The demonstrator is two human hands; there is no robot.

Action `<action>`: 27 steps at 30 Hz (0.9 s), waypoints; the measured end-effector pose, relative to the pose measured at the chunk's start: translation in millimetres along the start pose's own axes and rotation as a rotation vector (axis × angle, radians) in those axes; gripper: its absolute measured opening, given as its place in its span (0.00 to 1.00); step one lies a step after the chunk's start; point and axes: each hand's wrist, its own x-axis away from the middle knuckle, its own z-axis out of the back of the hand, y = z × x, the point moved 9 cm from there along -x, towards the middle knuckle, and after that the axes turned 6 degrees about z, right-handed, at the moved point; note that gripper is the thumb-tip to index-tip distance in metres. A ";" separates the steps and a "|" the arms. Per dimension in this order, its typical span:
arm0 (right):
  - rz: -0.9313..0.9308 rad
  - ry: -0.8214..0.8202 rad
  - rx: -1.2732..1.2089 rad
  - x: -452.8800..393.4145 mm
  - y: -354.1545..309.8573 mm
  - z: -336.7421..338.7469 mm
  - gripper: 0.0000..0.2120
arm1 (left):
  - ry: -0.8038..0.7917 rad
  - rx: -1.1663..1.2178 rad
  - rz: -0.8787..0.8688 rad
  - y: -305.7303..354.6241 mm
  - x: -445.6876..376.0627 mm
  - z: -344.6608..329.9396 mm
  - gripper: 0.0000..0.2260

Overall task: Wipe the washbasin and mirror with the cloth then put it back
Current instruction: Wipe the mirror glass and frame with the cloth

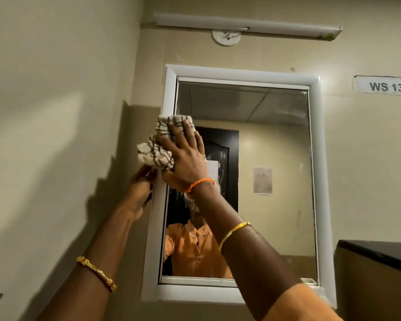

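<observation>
A white-framed mirror (264, 147) hangs on the beige wall ahead of me. My right hand (185, 158) presses a cream cloth with dark wavy lines (156, 151) flat against the mirror's upper left part, over the left frame edge. My left hand (139, 191) grips the outer left side of the mirror frame (156, 228) just below the cloth. Both wrists wear bangles. The washbasin is out of view. The mirror reflects an orange shirt and a dark door.
A tube light (248, 25) and a round white fitting (226, 37) sit above the mirror. A paper label reading WS 13 (386, 86) is stuck on the wall at the right. A dark-topped cabinet (377, 256) juts in at the lower right.
</observation>
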 end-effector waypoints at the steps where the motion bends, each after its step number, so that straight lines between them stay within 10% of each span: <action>1: 0.017 -0.005 -0.012 10.6 -3.0 -2.8 0.35 | -0.031 0.043 0.001 1.4 3.7 -0.8 0.14; 6: 0.100 -0.071 -0.037 65.6 -15.4 -18.2 0.33 | -0.263 0.274 -0.058 1.7 11.0 -8.8 0.11; 17: -0.035 -0.045 -0.002 5.7 12.2 9.8 0.30 | -0.095 0.402 0.130 -28.2 1.8 14.6 0.23; 27: 0.241 -0.165 0.138 107.2 -22.0 -21.6 0.30 | -0.172 0.412 0.176 -31.5 4.0 8.8 0.16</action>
